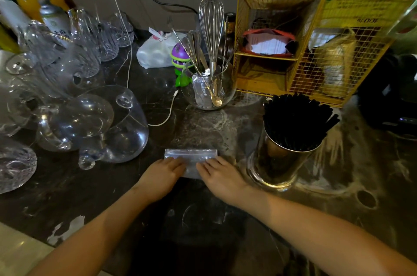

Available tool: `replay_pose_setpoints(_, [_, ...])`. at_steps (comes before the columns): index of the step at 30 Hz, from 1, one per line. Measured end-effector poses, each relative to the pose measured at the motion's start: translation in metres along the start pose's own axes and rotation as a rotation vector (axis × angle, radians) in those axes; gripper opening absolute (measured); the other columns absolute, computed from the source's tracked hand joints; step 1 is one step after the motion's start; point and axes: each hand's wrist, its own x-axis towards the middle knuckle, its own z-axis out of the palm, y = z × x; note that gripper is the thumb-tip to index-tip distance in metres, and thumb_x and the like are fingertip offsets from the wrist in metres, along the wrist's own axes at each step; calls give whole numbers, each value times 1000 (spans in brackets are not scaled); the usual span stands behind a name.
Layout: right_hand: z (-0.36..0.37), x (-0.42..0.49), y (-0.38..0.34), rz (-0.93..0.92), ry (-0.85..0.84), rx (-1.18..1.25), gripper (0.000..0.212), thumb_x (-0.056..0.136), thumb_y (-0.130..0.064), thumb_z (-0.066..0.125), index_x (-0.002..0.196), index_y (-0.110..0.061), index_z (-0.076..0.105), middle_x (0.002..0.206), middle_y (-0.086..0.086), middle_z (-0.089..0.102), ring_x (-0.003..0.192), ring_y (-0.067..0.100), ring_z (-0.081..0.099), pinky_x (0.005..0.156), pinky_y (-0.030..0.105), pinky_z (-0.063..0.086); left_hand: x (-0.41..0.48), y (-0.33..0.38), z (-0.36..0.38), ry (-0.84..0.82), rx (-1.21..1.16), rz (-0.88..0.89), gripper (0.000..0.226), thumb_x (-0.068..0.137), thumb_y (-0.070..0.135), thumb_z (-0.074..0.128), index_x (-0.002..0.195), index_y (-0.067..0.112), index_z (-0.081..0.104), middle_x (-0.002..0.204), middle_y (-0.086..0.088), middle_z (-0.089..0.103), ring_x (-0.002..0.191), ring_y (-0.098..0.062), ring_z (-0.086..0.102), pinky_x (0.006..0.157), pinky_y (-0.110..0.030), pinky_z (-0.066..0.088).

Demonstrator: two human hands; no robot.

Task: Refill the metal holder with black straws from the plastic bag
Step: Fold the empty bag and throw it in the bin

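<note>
A clear plastic bag (191, 156), flat and folded small, lies on the dark marble counter (203, 219) at centre. My left hand (163, 174) presses on its left part and my right hand (222, 175) on its right part, fingers spread flat on the plastic. No straws show inside the bag. To the right stands the shiny metal holder (276, 162), packed with many black straws (296, 121) that fan out above its rim.
Upturned glassware (90, 122) crowds the left. Behind the bag stands a glass bowl (208, 92) holding a whisk and spoons, with a white charging cable (165, 117) beside it. A yellow wire rack (300, 34) stands at back right, a black appliance (388, 95) far right.
</note>
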Motion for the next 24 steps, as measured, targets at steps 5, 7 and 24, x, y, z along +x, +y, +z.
replay_pose_setpoints(5, [-4, -4, 3, 35, -112, 159, 34, 81, -18, 55, 112, -4, 59, 107, 14, 69, 104, 29, 62, 92, 40, 47, -4, -5, -2, 23, -42, -15, 40, 48, 19, 84, 85, 20, 67, 82, -1, 73, 65, -15, 69, 53, -23, 57])
replay_pose_setpoints(7, [-10, 0, 6, 48, -154, 197, 29, 89, -18, 44, 113, -6, 56, 114, 13, 62, 110, 29, 55, 94, 41, 41, -5, -8, -4, 32, -75, -34, 35, 51, 19, 83, 81, 18, 64, 67, 1, 71, 49, -13, 64, 40, -20, 50])
replay_pose_setpoints(24, [-23, 24, 23, 510, -256, 652, 17, 91, -16, 43, 104, -12, 53, 101, 12, 64, 93, 28, 61, 82, 42, 52, 3, -20, -16, -120, -565, -349, 29, 88, 14, 50, 116, 11, 48, 115, -14, 61, 101, -26, 60, 86, -33, 46])
